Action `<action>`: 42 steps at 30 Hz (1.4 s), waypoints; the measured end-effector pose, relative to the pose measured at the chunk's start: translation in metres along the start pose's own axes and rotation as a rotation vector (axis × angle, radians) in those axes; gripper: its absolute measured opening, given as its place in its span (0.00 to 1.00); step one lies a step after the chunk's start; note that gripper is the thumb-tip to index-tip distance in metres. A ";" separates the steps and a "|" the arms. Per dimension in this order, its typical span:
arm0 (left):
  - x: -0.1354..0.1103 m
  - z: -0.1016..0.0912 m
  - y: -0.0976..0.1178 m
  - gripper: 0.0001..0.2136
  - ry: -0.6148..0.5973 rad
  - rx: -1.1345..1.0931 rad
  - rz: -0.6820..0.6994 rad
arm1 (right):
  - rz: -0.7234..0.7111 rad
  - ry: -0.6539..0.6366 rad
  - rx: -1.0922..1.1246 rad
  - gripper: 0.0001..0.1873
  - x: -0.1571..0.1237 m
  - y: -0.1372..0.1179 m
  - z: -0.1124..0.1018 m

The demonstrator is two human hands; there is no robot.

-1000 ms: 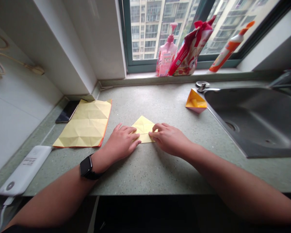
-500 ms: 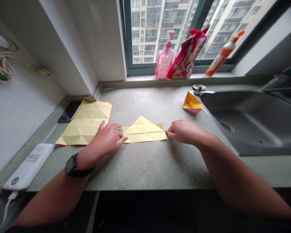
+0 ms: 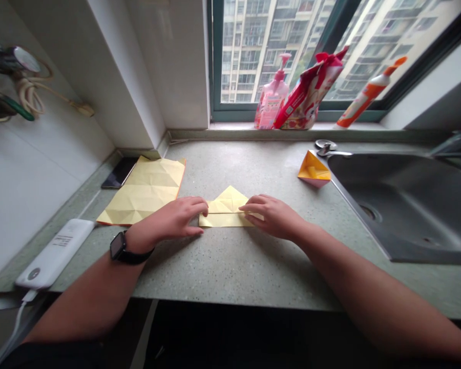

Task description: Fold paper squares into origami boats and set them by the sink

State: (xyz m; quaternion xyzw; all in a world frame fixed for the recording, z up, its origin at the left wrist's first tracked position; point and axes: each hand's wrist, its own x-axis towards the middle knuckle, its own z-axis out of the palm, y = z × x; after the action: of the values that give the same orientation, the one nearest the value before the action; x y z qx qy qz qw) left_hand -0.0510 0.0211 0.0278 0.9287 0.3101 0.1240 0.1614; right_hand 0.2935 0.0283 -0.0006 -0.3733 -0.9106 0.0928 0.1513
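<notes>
A folded sheet of yellow paper point(image 3: 225, 219) lies on the counter, a peak rising at its back and a straight band along its front. At its left end is my left hand point(image 3: 180, 218), thumb and fingers apart around the paper's edge. My right hand point(image 3: 271, 215) lies over its right part, fingers stretched out on the paper and hiding that end. A larger creased yellow sheet point(image 3: 151, 187) lies flat to the left, beside my left hand. Farther back on the right stands a small folded orange paper shape point(image 3: 315, 169).
A steel sink point(image 3: 399, 195) is sunk into the counter point(image 3: 223, 271) at the right. A white power bank point(image 3: 56, 253) with a cable and a dark phone point(image 3: 119, 172) lie at the left. On the sill stand a pump bottle point(image 3: 272, 100), a red bag point(image 3: 309, 97) and an orange-white bottle point(image 3: 364, 100).
My right hand has moved left from the paper's right end onto its top, and its fingers have opened from a pinch. The view has shifted slightly.
</notes>
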 end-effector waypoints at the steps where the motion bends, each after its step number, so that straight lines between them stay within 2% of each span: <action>1: 0.001 0.001 0.000 0.09 0.000 -0.010 0.005 | 0.004 -0.021 0.008 0.13 0.000 0.000 0.002; 4: 0.002 0.003 0.000 0.06 0.000 -0.015 0.012 | 0.010 -0.035 0.025 0.13 0.001 0.002 0.005; 12: 0.005 0.007 0.003 0.06 0.006 0.046 -0.008 | 0.036 -0.028 0.023 0.12 0.001 0.002 0.004; 17: 0.007 0.011 0.005 0.05 0.057 0.081 -0.005 | 0.041 -0.038 0.025 0.13 0.001 0.002 0.004; 27: 0.010 0.008 0.006 0.06 0.063 0.151 -0.055 | 0.061 -0.073 -0.014 0.20 0.000 -0.001 0.001; 30: 0.009 0.006 0.006 0.06 0.189 0.150 -0.070 | 0.073 -0.075 -0.072 0.23 0.000 -0.003 0.000; 33: 0.007 0.004 0.008 0.06 0.358 0.128 -0.062 | 0.093 -0.057 -0.130 0.16 0.000 -0.003 0.000; 36: 0.006 0.002 0.012 0.04 0.557 0.150 -0.017 | 0.101 0.036 -0.123 0.13 -0.001 -0.002 -0.001; 38: 0.006 0.000 0.015 0.07 0.735 0.196 0.043 | 0.096 0.133 -0.042 0.13 -0.002 -0.003 -0.002; 40: 0.006 -0.002 0.020 0.16 0.897 0.262 0.088 | 0.129 0.206 0.122 0.13 -0.002 -0.005 -0.003; 42: 0.007 -0.002 0.027 0.22 0.955 0.315 0.101 | 0.224 0.250 0.331 0.15 -0.001 -0.006 -0.002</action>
State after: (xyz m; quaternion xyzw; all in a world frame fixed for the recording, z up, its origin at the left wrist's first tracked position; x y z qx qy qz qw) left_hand -0.0316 0.0056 0.0404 0.7952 0.3192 0.4942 -0.1468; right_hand 0.2906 0.0237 0.0024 -0.4510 -0.8100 0.2100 0.3105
